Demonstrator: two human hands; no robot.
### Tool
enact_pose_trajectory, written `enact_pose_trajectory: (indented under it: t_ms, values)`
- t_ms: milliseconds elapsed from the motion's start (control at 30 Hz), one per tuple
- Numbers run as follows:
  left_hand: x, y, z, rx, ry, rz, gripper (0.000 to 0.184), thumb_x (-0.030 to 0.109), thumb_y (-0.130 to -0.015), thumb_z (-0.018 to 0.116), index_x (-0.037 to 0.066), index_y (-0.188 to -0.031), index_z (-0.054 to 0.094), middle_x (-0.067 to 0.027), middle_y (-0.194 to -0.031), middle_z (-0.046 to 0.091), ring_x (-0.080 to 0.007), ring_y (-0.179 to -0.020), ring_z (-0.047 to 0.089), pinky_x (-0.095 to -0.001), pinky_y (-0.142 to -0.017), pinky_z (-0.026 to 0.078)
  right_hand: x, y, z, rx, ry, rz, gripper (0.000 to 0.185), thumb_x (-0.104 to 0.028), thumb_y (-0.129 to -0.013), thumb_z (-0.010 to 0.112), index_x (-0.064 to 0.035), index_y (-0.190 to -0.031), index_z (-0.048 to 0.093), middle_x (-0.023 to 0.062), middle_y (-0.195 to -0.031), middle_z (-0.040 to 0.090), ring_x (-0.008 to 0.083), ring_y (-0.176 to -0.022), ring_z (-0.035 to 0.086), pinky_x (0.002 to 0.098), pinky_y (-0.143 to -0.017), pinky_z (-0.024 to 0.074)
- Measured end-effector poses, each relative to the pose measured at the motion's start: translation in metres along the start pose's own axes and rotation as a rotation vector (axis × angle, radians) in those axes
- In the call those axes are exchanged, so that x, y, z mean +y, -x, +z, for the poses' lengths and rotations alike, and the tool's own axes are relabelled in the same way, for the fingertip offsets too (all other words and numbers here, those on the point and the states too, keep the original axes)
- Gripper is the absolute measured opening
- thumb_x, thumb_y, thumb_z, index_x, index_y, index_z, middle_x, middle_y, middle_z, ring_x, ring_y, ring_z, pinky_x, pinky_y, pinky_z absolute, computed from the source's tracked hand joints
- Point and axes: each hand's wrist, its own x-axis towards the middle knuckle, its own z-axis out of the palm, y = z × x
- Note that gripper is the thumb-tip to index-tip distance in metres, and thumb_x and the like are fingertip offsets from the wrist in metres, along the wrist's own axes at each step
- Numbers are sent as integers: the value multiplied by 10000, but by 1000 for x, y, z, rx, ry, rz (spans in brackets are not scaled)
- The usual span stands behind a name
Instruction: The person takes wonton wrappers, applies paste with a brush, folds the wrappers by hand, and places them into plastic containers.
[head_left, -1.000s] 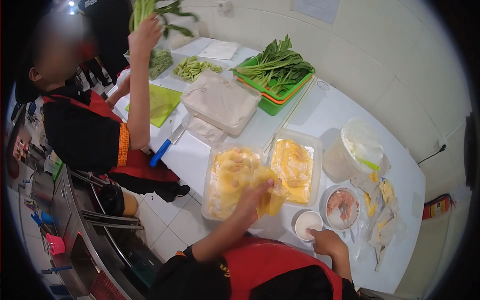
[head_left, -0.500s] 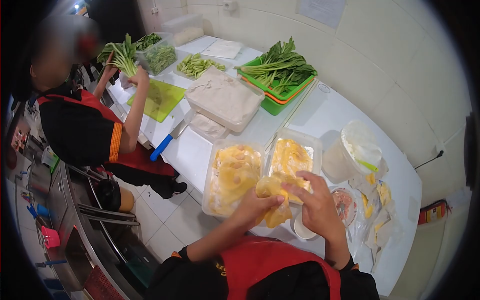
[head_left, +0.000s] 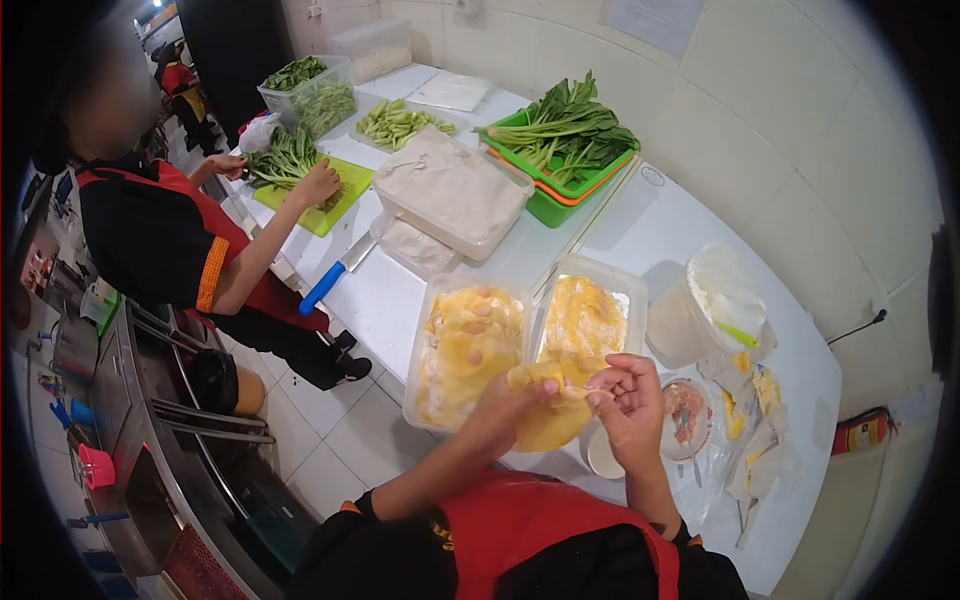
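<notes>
Grip: left hand [head_left: 492,418] pinches yellow sheet [head_left: 548,427]; right hand [head_left: 638,418] at its edge, hold unclear; pink mixture [head_left: 686,404] left in bowl [head_left: 708,436]

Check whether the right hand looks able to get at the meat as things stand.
Probably yes: the meat is uncovered, just to the right of the right hand, with nothing visible blocking between. That hand's fingers are at the yellow sheet, though, so they'd likely need to leave it first.
</notes>
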Motion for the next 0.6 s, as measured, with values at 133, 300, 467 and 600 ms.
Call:
enact_pose_trajectory:
  t_ms: [133, 300, 467, 600]
  values:
    - [3, 1, -1, -30, -356, 113, 310, 221, -816, 675, -4, -1017, 608, -52, -906, 643, -114, -801, 600, -277, -713, 481, -6, -9, -6, -181, 5, -104, 368, 53, -833, 572, 11, -1172, 437, 103, -968, 591, 135, -880, 583, 239, -763, 456]
    - [16, 8, -4, -35, -750, 230, 306, 247, -800, 691, 2, -974, 630, -75, -834, 660, -109, -728, 606, -275, -662, 475, -19, -29, -3, -364, 311, -45, 439, 65, -788, 614, -9, -1184, 438, 74, -926, 573, 131, -823, 584, 240, -767, 465]
    - [20, 9, -12, -9, -939, 312, 306, 288, -784, 709, 17, -914, 647, -86, -746, 648, -130, -674, 601, -290, -624, 463, -16, -38, 7, -402, 288, 236, 440, 58, -802, 593, -16, -1211, 450, 46, -901, 547, 105, -805, 580, 228, -757, 468]
    - [32, 13, -15, 41, -967, -31, 349, 321, -774, 721, 20, -931, 643, -80, -749, 638, -128, -674, 591, -291, -631, 461, 4, -33, 12, -381, 73, 389, 446, 62, -807, 578, -23, -1218, 426, 34, -854, 539, 87, -816, 564, 214, -747, 462]
